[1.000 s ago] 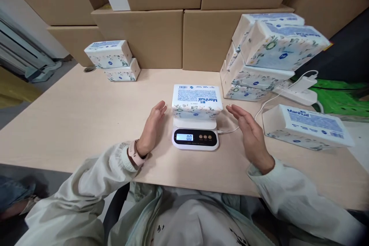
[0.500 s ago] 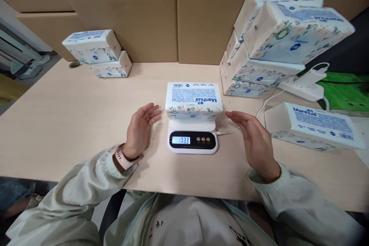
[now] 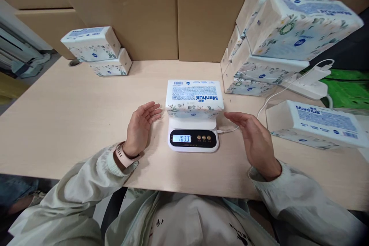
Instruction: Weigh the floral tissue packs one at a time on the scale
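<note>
A white tissue pack (image 3: 193, 98) with blue print rests on a white digital scale (image 3: 193, 150), whose lit display (image 3: 181, 138) reads 103.3. Left of the pack, my left hand (image 3: 140, 128) is held with its palm facing inward, fingers loosely spread and slightly curled, holding nothing. On the other side, my right hand (image 3: 255, 140) is stretched out near the pack's right edge, also without anything in it. Both hands are apart from the pack. A white cable (image 3: 229, 131) is plugged into the scale's right side.
Two tissue packs (image 3: 93, 48) are stacked at the back left, beside a tape roll (image 3: 74, 62). A taller stack (image 3: 300, 32) stands back right, near a power strip (image 3: 309, 86) and a green object (image 3: 346, 90). Another pack (image 3: 323, 123) lies at the right. Cardboard boxes (image 3: 129, 23) line the back.
The view has shifted slightly, moving the stacks a little in the picture. Both hands hold nearly the same pose around the pack, and the pack has stayed on the scale.
</note>
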{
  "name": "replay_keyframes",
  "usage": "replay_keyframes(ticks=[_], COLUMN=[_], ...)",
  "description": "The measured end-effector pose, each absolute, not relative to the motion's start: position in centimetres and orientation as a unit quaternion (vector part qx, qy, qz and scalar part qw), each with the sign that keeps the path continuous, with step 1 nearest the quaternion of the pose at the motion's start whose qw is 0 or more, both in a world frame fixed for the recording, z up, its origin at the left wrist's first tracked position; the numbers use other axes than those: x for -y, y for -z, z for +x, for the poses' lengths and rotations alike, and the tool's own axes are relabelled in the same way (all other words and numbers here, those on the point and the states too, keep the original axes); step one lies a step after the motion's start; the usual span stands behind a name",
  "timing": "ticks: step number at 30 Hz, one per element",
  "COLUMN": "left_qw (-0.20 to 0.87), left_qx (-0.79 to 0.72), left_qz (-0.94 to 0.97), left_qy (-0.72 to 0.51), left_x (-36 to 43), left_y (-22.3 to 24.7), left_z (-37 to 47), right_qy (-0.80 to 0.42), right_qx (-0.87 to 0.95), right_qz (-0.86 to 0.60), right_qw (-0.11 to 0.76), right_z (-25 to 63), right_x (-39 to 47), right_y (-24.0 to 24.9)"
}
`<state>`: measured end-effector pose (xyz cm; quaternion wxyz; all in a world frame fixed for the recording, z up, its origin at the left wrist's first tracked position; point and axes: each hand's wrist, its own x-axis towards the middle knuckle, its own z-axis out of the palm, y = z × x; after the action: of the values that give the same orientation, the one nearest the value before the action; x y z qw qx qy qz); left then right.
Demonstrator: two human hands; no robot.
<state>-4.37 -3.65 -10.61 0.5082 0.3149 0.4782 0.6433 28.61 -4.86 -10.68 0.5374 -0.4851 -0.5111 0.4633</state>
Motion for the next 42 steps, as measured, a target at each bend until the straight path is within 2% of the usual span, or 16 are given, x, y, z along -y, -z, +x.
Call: replay_keyframes(ticks=[30,36,39,42], left_qw=[0.495,0.45,0.479,0.514], left_qx=[-0.481,-0.476,-0.459,-0.407], left_qz=[0.347,0.443,0.506,0.554], left_qy=[-0.635,-0.612,-0.551,-0.512], left_x=[3.8,3.2,3.1,3.5], left_y=[9.8,8.1,7.0,5.4], left_z=[-4.3,-5.0,-4.3,-2.4], right_qy=[-0.439,-0.472,-0.491,-0.498], right_qx=[0.53,0.569,0.607,0.634], right_qz=[-0.484,-0.481,-0.464,-0.404], right_qw=[0.54,0.471,0.418,0.432], right_z=[28.6,28.0,26.3,25.0], right_x=[4.4,2.7,1.8,2.0], right_y=[10.8,10.3,9.2,8.1])
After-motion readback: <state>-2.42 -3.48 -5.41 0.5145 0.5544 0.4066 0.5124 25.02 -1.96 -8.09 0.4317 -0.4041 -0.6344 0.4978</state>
